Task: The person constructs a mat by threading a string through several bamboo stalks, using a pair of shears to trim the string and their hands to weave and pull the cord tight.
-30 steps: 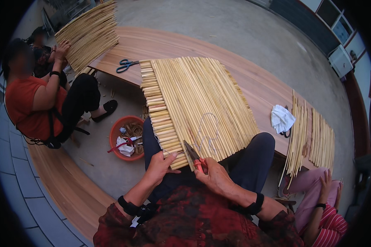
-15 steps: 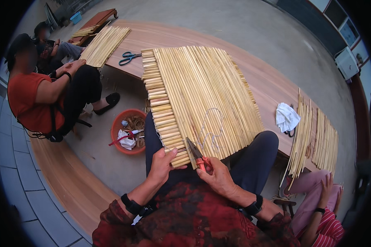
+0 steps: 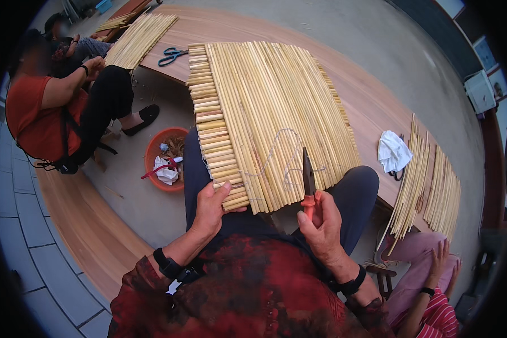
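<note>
A mat of straw-coloured reed stalks (image 3: 270, 107) lies over my knees and the table edge, with a border of short crosswise stalks along its left side. My left hand (image 3: 209, 209) grips the near left corner, thumb on top and fingers underneath. My right hand (image 3: 323, 230) is closed around the red handles of long-nosed pliers (image 3: 308, 179). Their dark jaws point away from me above the mat's near right part, and whether they touch it I cannot tell. A thin grey wire (image 3: 288, 130) runs in loose loops over the mat, near the jaws.
Blue-handled scissors (image 3: 171, 56) lie on the wooden table (image 3: 372, 112) left of the mat. At right are a white cloth (image 3: 394, 151) and loose stalks (image 3: 410, 186). An orange basin (image 3: 152, 152) with scraps stands on the floor. Other people sit at left and lower right.
My right hand has drawn the pliers rightward, away from the mat's left border, and their jaws now point straight ahead. The wire loops have shifted. My left hand still holds the corner.
</note>
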The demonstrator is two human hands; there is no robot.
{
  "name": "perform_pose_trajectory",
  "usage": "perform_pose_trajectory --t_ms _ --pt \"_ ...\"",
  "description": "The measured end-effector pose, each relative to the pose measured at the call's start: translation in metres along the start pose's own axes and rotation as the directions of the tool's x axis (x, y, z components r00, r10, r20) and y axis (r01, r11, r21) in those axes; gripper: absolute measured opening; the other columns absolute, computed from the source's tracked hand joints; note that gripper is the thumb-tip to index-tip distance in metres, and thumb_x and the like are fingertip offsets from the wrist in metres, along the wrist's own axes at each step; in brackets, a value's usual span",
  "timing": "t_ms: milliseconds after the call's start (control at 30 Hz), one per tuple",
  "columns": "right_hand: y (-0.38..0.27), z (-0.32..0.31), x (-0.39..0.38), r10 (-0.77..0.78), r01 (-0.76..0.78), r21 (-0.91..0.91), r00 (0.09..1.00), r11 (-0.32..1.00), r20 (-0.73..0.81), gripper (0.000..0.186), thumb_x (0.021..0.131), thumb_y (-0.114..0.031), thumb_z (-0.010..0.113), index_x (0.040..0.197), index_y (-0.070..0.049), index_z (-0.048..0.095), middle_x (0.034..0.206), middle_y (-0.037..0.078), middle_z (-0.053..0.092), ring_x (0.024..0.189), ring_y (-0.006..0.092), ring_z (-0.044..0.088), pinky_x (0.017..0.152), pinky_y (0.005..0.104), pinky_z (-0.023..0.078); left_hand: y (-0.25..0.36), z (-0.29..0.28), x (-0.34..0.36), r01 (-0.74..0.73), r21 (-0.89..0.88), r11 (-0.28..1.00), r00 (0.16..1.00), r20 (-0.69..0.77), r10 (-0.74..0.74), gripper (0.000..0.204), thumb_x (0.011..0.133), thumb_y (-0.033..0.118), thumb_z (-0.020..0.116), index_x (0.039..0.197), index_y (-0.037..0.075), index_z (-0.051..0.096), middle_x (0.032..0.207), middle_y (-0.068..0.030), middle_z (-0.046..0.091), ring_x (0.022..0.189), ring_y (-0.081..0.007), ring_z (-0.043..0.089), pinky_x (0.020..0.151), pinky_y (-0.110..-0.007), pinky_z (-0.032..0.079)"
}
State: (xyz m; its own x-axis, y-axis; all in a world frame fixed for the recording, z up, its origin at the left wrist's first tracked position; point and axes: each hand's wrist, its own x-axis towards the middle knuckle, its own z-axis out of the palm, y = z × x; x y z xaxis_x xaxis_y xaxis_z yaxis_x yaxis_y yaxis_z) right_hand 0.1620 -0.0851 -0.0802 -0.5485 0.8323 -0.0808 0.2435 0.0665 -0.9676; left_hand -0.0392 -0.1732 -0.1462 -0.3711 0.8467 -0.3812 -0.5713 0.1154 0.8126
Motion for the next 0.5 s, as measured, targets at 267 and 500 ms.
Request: perform_pose_trajectory --t_ms 267,500 --pt "0.001 -0.036 -0.016 0.021 -0.014 -0.135 0.999 0.991 0.048 0.037 0.074 -0.012 0.061 0.105 0.001 0.047 0.093 0.007 0.055 0.087 0.0124 0.053 0.079 0.0247 0.041 0.025 0.005 -0.002 0.168 0.138 0.976 0.971 0.150 -0.188 0.040 0.090 0.028 0.043 0.117 -0.001 0.042 0.097 -0.0151 0.058 0.075 -0.0225 0.063 0.059 -0.031 0.054" --pt "0.011 -0.057 0.005 0.201 -0.215 0.018 0.938 0.977 0.284 0.039 0.079 -0.022 0.054 0.110 0.000 0.049 0.093 0.004 0.055 0.081 0.0102 0.051 0.073 0.0229 0.042 0.080 -0.001 -0.026 0.234 0.740 0.631 0.844 0.168 -0.510 0.024 0.086 0.021 0.052 0.095 -0.002 0.053 0.069 -0.0139 0.060 0.058 -0.0193 0.061 0.051 -0.025 0.049"
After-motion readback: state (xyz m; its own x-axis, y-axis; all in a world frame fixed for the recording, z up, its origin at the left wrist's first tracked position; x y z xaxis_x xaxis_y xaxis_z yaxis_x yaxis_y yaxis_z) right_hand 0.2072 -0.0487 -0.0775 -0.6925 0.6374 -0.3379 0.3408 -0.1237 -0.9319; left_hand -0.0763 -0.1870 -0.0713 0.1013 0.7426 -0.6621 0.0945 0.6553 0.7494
